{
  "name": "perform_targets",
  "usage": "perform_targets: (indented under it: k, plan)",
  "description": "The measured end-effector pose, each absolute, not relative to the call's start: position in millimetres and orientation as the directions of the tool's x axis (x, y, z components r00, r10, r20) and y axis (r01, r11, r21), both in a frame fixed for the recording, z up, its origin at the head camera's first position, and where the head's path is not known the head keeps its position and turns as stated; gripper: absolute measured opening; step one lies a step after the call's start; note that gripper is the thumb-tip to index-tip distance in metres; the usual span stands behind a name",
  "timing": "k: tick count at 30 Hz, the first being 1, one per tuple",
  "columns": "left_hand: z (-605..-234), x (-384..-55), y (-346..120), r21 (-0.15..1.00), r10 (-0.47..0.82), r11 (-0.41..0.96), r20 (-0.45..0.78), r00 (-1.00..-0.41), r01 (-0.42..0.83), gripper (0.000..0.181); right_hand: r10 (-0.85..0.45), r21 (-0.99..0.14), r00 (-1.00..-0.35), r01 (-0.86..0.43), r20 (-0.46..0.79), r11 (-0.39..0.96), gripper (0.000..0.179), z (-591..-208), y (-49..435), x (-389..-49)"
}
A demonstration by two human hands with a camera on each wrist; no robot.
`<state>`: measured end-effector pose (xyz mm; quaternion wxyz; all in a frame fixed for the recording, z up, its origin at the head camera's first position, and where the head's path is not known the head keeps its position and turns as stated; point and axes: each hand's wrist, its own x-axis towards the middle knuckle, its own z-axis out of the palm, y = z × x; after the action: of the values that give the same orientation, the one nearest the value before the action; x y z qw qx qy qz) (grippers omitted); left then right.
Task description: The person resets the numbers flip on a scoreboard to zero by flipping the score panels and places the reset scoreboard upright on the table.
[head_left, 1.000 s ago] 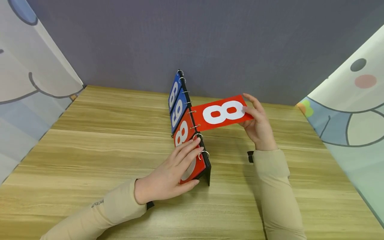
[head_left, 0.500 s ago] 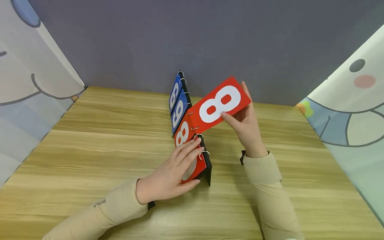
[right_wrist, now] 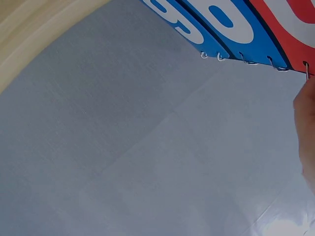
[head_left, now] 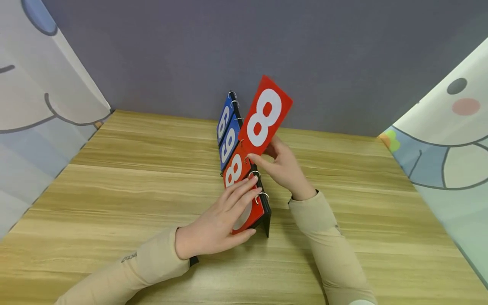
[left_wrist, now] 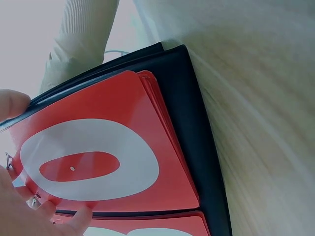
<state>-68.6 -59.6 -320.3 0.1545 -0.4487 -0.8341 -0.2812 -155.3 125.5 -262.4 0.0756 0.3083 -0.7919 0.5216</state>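
A flip scoreboard with a black folding stand [left_wrist: 194, 128] and ring-bound number cards stands on the table. My left hand [head_left: 217, 224] lies over the near red card [left_wrist: 123, 103], marked 0, its fingers reaching the rings and its thumb at the board's near end. With thumb in front and fingers behind, my right hand [head_left: 284, 171] pinches the lower end of a raised red card [head_left: 265, 116], marked 8. Another red 8 card [head_left: 238, 163] lies on the board below it. In the right wrist view, only an edge of the right hand [right_wrist: 306, 132] shows.
Two blue cards [head_left: 229, 145], each reading 9 or 6 from here, hang at the board's far end. The wooden table [head_left: 114, 182] runs back to a grey panel [head_left: 171, 59]. Cartoon-printed sheets [head_left: 450, 140] flank both sides.
The red 8 card has swung up from sticking out rightward to standing steeply over the rings. My right hand has moved left and slid down to the card's ring end. The left hand stays put.
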Motion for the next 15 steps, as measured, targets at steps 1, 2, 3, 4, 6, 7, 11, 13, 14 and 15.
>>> perform_targets:
  k: [1, 2, 3, 4, 6, 7, 11, 13, 14, 15]
  plan:
    - [-320.3, -68.5, -59.6, 0.331, 0.662, 0.440, 0.509, -0.550, 0.835, 0.079, -0.417, -0.760, -0.784, -0.591, 0.460, 0.270, 0.053, -262.8, 124.5, -155.8]
    - [-320.3, -68.6, -59.4, 0.330, 0.662, 0.440, 0.509, -0.550, 0.835, 0.078, -0.427, -0.743, -0.765, -0.615, 0.481, 0.265, 0.053, -263.3, 123.6, -156.3]
    - [-320.2, -68.7, -59.2, 0.329, 0.663, 0.440, 0.509, -0.549, 0.836, 0.078, -0.436, -0.728, -0.748, -0.636, 0.500, 0.256, 0.053, -263.9, 122.8, -156.9]
    - [-320.3, -68.9, -59.1, 0.327, 0.663, 0.441, 0.510, -0.549, 0.836, 0.078, -0.443, -0.712, -0.730, -0.657, 0.520, 0.248, 0.052, -264.4, 122.2, -157.2]
    - [-320.0, -69.0, -59.0, 0.323, 0.664, 0.442, 0.510, -0.547, 0.837, 0.078, -0.457, -0.683, -0.699, -0.691, 0.550, 0.235, 0.050, -265.5, 121.5, -157.9]
    - [-320.1, -69.0, -59.1, 0.326, 0.664, 0.445, 0.505, -0.551, 0.834, 0.079, -0.460, -0.670, -0.686, -0.705, 0.563, 0.232, 0.048, -265.9, 121.5, -158.3]
    - [-319.5, -68.2, -59.0, 0.333, 0.665, 0.453, 0.491, -0.562, 0.827, 0.079, -0.482, -0.620, -0.649, -0.745, 0.589, 0.245, 0.030, -266.1, 122.8, -160.4]
    - [-319.3, -67.9, -58.8, 0.340, 0.665, 0.455, 0.485, -0.568, 0.823, 0.079, -0.504, -0.601, -0.632, -0.759, 0.588, 0.251, 0.024, -265.3, 123.6, -161.9]
    - [-319.5, -67.9, -58.7, 0.341, 0.666, 0.456, 0.483, -0.569, 0.822, 0.079, -0.518, -0.592, -0.624, -0.765, 0.584, 0.253, 0.021, -264.7, 123.9, -162.7]
    - [-319.7, -67.9, -58.6, 0.342, 0.666, 0.456, 0.481, -0.570, 0.822, 0.079, -0.534, -0.583, -0.616, -0.771, 0.580, 0.255, 0.019, -264.1, 124.2, -163.4]
